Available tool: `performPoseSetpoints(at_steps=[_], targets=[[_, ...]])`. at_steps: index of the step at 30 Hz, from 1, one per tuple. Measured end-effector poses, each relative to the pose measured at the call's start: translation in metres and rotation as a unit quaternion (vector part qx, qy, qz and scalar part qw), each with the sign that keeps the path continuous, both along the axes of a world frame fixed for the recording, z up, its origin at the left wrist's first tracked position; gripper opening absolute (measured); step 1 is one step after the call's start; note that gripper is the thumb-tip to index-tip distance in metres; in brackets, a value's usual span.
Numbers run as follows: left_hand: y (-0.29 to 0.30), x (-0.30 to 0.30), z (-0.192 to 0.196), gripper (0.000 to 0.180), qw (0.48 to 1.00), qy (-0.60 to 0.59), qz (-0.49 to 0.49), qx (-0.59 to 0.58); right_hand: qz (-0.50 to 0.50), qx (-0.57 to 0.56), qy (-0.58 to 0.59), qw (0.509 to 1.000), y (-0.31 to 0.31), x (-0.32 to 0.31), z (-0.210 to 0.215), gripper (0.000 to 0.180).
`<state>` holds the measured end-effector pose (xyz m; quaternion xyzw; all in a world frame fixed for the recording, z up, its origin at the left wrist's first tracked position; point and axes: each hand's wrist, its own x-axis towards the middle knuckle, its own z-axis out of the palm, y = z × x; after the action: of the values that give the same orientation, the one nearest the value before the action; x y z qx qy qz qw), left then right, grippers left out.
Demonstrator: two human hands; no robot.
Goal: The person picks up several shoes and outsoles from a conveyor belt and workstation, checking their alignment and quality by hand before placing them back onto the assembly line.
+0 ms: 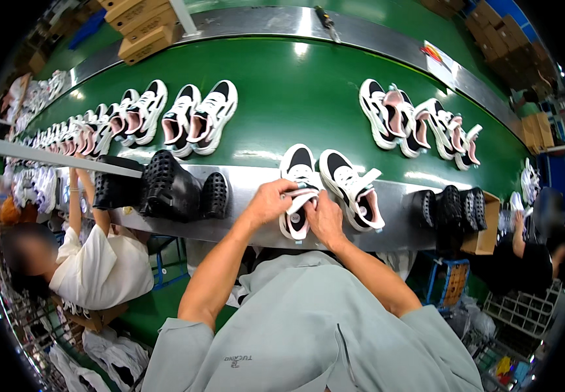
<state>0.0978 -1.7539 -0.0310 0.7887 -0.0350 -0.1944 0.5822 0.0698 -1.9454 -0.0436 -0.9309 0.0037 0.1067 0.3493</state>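
Note:
A white and black sneaker (297, 164) with a pink lining lies at the metal edge of the bench in front of me, toe pointing away. My left hand (273, 201) pinches the strap across its opening. At the other side of the opening is my right hand (325, 219), its fingers curled on the collar and partly hidden inside. Just right of it, apart from both hands, rests a matching sneaker (341, 171) with its strap standing up.
Pairs of sneakers (214, 117) line the green belt at left, with more sneakers (385, 117) at right. Black perforated shoe forms (171, 186) stand left; others (449, 202) sit right beside a cardboard box (489, 225). A person in white (103, 264) works at left, another at far right.

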Motion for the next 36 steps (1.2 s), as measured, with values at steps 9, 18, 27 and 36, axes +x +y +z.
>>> performPoseSetpoints(at_steps=[9, 18, 27, 36], targets=[[-0.029, -0.054, -0.007, 0.067, 0.966, -0.059, 0.119, 0.224, -0.023, 0.054, -0.152, 0.987, -0.007, 0.005, -0.006, 0.028], [-0.034, -0.071, 0.008, 0.051, 0.947, -0.15, 0.126, 0.254, -0.116, 0.286, 0.063, 0.949, -0.044, 0.007, 0.039, 0.033], [-0.071, -0.058, 0.022, 0.06, 0.939, -0.198, -0.153, 0.238, -0.174, 0.146, 0.155, 0.961, -0.124, 0.0, -0.001, 0.034], [-0.081, -0.01, 0.001, 0.024, 0.87, -0.188, -0.141, 0.433, -0.044, 0.023, 0.01, 0.999, -0.177, 0.019, 0.018, 0.06]])
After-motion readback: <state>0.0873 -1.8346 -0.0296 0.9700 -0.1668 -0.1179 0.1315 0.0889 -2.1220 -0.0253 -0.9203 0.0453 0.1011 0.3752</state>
